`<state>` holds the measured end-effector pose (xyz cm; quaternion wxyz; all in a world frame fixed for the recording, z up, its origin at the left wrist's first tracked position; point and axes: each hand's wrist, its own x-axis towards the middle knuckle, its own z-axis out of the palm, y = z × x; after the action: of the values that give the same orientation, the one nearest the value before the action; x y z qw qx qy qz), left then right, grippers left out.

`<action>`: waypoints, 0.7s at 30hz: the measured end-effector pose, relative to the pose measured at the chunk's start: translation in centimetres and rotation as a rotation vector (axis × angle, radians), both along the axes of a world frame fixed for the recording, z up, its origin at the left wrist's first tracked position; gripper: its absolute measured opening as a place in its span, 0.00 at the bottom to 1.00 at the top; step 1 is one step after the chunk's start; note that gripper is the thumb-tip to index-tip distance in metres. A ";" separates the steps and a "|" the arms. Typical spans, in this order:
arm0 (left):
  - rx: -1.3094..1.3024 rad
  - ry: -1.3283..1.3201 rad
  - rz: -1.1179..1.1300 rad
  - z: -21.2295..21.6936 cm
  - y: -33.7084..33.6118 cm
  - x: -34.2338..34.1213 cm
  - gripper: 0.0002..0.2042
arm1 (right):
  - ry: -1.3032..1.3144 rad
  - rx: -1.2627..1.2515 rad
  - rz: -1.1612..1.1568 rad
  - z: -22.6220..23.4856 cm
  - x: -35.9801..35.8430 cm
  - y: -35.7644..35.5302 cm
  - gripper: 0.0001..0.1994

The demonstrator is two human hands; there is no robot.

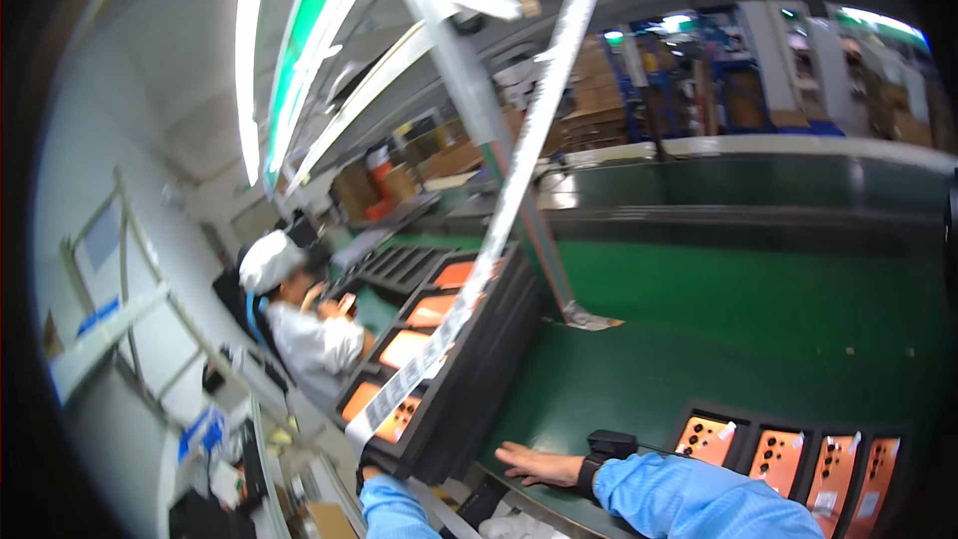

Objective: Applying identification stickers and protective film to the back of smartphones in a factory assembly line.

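My right hand [539, 464] lies with its fingers spread at the near edge of the green work table [619, 379]. A dark watch-like band [597, 469] circles its wrist. My left hand [372, 473] is low in the picture, at the near lower corner of a stack of black trays [479, 379]; its fingers are hidden. A long white strip with grey printed marks [519, 170] runs from high above down across the trays and bends close to my left hand. Several orange phone-like pieces [402, 347] lie in the top tray's slots.
At the right, another black tray [743, 439] holds orange phone-like pieces with dark camera rings. A metal post [539, 250] rises from the table. Past the stack, a white-capped person [309, 324] handles a small piece. Cluttered shelving [239, 459] stands at left.
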<state>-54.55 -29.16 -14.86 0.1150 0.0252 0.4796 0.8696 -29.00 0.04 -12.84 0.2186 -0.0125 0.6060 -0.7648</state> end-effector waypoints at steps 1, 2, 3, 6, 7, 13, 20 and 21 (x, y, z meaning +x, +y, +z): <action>-0.053 -0.011 -0.008 -0.1 -0.2 0.2 0.20 | 0.009 0.022 -0.019 0.5 0.0 -0.1 0.52; -0.096 -0.026 -0.012 -0.5 -0.6 0.6 0.20 | 0.024 -0.016 -0.064 0.9 -0.4 -0.3 0.52; -0.144 -0.050 -0.006 -0.9 -1.5 1.0 0.20 | 0.007 0.017 -0.060 1.1 -0.6 -0.5 0.54; -0.257 -0.103 -0.026 -2.1 -2.6 2.0 0.20 | -0.001 0.029 -0.128 1.7 -0.1 -1.0 0.56; -0.286 -0.126 -0.048 -2.6 -2.2 2.0 0.20 | -0.006 0.012 -0.187 1.7 -0.2 -0.9 0.57; -0.138 -0.190 0.069 -2.4 0.8 9.0 0.15 | -0.098 -0.051 -0.593 3.1 1.2 -0.8 0.53; -0.063 -0.281 -0.274 -3.0 1.9 13.5 0.18 | 0.004 0.003 -0.727 4.4 4.1 4.6 0.39; -0.033 -0.314 -0.315 -2.2 2.8 15.2 0.19 | -0.042 -0.017 -0.710 7.2 6.3 5.5 0.37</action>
<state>-39.40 -26.37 -17.05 0.3230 -0.0376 0.4603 0.8261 -22.70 5.55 -5.66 -0.0485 0.2128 0.5617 -0.7980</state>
